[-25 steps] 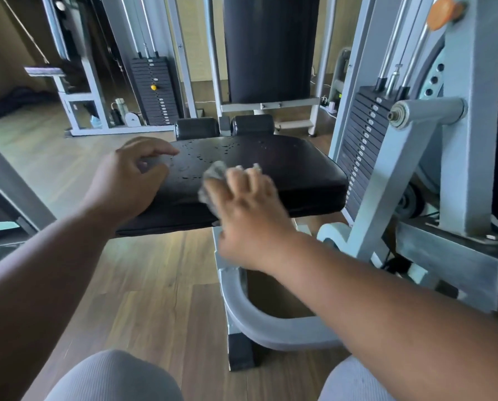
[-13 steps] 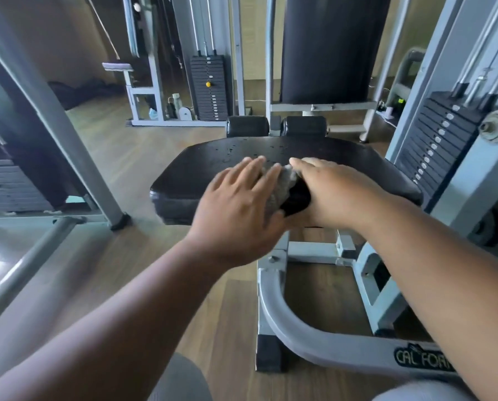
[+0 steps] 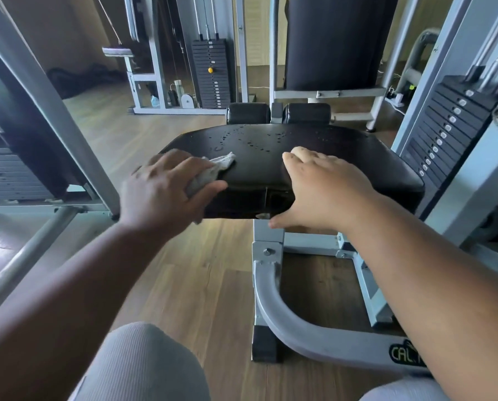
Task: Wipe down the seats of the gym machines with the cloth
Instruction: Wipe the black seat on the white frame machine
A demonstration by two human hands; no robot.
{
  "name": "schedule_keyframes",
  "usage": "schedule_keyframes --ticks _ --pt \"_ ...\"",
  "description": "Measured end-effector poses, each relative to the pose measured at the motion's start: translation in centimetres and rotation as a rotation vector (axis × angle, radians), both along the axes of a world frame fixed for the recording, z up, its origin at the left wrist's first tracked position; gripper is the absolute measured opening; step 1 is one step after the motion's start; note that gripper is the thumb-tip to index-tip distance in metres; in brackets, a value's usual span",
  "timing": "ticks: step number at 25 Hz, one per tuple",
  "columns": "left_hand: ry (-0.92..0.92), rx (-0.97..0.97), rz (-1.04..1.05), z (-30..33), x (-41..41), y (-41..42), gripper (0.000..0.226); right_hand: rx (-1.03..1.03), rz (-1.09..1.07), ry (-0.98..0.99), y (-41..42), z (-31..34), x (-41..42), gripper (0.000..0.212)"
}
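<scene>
Now left hand (image 3: 166, 192) clutches cloth (image 3: 210, 172) on wet seat (image 3: 328, 157); right hand (image 3: 323, 192) flat, weight stack (image 3: 447, 131) beside.

We see soft daylight from the right — a pale sheen on the wet seat (image 3: 314, 157), motion blur on the left hand (image 3: 163, 192), wide-angle bending at the edges.

Cloth (image 3: 213, 169) on seat's (image 3: 343, 157) left edge
</scene>
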State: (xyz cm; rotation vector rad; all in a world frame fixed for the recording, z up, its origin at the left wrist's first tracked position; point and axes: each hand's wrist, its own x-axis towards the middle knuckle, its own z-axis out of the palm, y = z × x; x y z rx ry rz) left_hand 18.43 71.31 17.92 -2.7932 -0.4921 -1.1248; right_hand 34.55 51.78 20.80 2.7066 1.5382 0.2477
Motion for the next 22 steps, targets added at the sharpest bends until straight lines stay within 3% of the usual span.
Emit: schedule_keyframes --ticks 2,5,10,14,16,19,22 --pt "0.005 0.092 -0.054 -0.3 2.6 -3.3 0.061 0.029 0.009 -0.015 0.0 -0.1 0.3 0.087" --pt "0.07 0.115 -0.108 -0.7 3.2 -4.1 0.057 0.04 0.006 -0.004 -0.4 -0.2 0.6 0.089" --pt "0.011 -0.252 0.128 1.1 -2.1 2.6 0.043 0.013 -0.012 0.018 -0.5 0.4 0.1 0.096" --pt "0.172 -0.376 0.189 3.1 -0.7 2.3 0.035 0.007 -0.012 0.12 -0.1 1.4 -0.3 0.095" --pt "0.324 -0.335 0.111 4.1 1.6 1.2 0.035 -0.006 -0.023 0.139 0.2 1.4 -0.2 0.094" --pt "0.48 -0.187 -0.175 4.1 6.6 -2.0 0.039 0.043 -0.004 0.186 0.7 1.1 0.3 0.101" --pt "0.456 -0.381 -0.325 4.4 9.0 -3.3 0.054 0.12 -0.05 0.447 1.0 2.0 1.3 0.109"
